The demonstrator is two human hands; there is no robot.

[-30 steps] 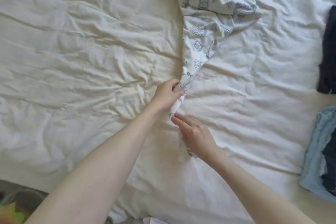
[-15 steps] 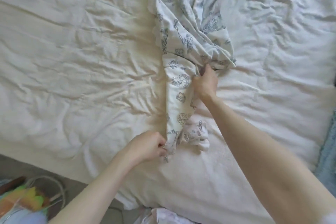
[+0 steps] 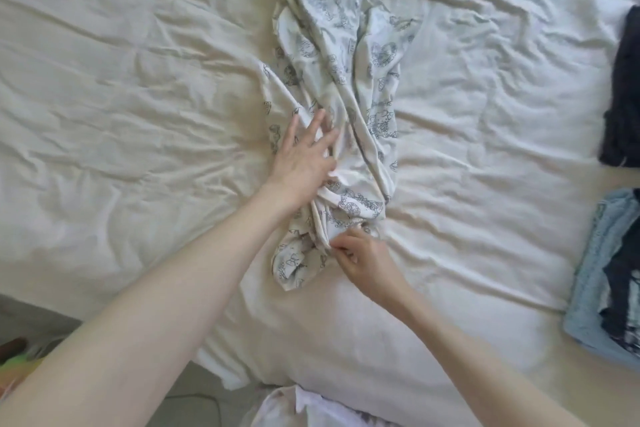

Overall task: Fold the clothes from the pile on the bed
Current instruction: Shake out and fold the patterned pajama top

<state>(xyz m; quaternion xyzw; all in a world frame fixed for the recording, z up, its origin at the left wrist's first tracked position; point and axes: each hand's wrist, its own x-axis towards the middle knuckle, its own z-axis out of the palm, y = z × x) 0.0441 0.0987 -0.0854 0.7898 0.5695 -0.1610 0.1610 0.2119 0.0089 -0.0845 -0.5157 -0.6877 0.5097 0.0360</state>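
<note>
Our left hand [image 3: 304,152] lies flat, fingers straight and spread, pressing on the printed garment [image 3: 341,80] near its middle. Our right hand [image 3: 363,258] sits nearer to us, fingers curled, pinching a bunched fold at the garment's near end. We see both bare forearms reaching in from the bottom edge of the view.

The garment, pale with a grey line-drawn print, runs as a long, rumpled, twisted strip down the centre of the bed [image 3: 138,114], from the top edge of the frame to a crumpled end just left of our right hand. It lies unfolded on the bed's creased cream sheet.

At the right edge, well apart from the garment, a dark piece of clothing [image 3: 620,87] rests on the bed. Below it, also at the right edge, lies a light blue garment [image 3: 588,288] with darker fabric on top of it; we cannot tell what that darker piece is. At the bottom, between our arms, a bit of white fabric [image 3: 304,406] shows at the bed's near edge. In the lower left corner the floor [image 3: 41,322] is visible beside the bed, along with a blurred yellow-green object [image 3: 17,367] we cannot identify.
</note>
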